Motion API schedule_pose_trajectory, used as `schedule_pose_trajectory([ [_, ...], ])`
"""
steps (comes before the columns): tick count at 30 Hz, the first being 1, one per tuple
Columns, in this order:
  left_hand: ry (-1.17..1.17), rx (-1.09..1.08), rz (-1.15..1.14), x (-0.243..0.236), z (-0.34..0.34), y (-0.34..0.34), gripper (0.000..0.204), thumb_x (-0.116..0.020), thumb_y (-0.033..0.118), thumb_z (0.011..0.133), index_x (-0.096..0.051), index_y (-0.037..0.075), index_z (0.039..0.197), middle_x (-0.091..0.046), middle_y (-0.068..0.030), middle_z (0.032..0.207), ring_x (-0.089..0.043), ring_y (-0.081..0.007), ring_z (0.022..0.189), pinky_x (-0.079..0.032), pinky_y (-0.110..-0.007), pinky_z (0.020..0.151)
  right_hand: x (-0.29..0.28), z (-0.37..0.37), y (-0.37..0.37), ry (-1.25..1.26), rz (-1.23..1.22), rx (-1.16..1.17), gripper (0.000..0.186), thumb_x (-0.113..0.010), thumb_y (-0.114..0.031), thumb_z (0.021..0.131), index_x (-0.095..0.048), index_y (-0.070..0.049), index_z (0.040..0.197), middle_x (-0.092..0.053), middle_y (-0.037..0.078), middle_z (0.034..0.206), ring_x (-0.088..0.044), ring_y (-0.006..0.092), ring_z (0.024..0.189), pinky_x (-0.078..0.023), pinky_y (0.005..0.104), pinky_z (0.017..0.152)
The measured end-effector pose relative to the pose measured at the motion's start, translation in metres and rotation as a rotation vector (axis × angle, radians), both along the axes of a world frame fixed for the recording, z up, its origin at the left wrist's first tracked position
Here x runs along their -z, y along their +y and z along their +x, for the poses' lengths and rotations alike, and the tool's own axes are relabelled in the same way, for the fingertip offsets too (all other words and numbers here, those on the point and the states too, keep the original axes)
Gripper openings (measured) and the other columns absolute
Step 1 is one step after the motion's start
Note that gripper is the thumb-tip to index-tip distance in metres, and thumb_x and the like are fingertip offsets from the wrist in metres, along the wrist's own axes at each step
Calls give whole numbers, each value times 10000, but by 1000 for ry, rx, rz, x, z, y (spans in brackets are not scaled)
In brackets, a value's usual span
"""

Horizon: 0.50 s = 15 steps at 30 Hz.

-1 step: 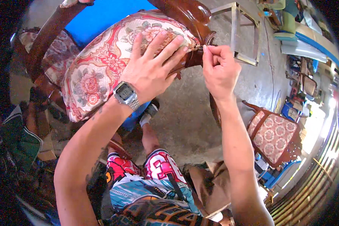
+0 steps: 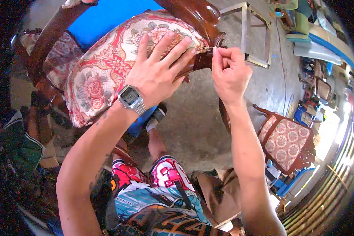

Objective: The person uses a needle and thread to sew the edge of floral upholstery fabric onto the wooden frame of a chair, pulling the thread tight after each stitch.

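A cream cushion with red flower patterns (image 2: 96, 88) lies on a carved, glossy wooden chair frame (image 2: 196, 15), with blue material (image 2: 98, 19) behind it. My left hand (image 2: 157, 70) rests on the fabric, fingers spread and flat, a metal watch at the wrist. Just off the cushion's right corner, beside the wood, my right hand (image 2: 230, 72) is closed, thumb and forefinger pinching a thin strand (image 2: 207, 50) at the fabric's edge. The strand is too small to make out fully.
A metal frame (image 2: 246, 37) stands on the concrete floor (image 2: 188, 129) beyond. At right are an upholstered wooden chair (image 2: 283, 141) and stacked foam and panels (image 2: 314, 47). A second patterned seat (image 2: 49, 55) is at left; brown material (image 2: 220, 192) lies by my legs.
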<state>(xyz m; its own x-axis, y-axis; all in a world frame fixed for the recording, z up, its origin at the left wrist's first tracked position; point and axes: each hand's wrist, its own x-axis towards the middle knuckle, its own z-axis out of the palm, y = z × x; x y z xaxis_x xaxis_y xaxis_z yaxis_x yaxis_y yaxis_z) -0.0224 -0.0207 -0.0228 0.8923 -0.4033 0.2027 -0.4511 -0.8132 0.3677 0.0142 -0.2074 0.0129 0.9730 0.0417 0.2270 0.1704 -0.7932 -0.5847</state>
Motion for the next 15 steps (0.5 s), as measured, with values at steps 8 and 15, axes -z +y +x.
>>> schedule_pose_trajectory([
  [8,7,-1,5,-1,0,-3,615,-643,363,811,-453,219,1378,-361,-13,1476,-307,-273,1371,-224,-594,1093,-5,-5,3,-34,40,-19,128,-671,-126,840,-567,-71,791,-548,74,540,-564,198,464,-454,317,477],
  [15,14,3,7,-4,-1,-3,618,-636,360,819,-441,222,1389,-359,-14,1479,-295,-281,1378,-212,-590,1100,1,-2,-1,-193,-132,-134,132,-672,-95,810,-545,-90,775,-556,83,538,-592,263,484,-462,369,466],
])
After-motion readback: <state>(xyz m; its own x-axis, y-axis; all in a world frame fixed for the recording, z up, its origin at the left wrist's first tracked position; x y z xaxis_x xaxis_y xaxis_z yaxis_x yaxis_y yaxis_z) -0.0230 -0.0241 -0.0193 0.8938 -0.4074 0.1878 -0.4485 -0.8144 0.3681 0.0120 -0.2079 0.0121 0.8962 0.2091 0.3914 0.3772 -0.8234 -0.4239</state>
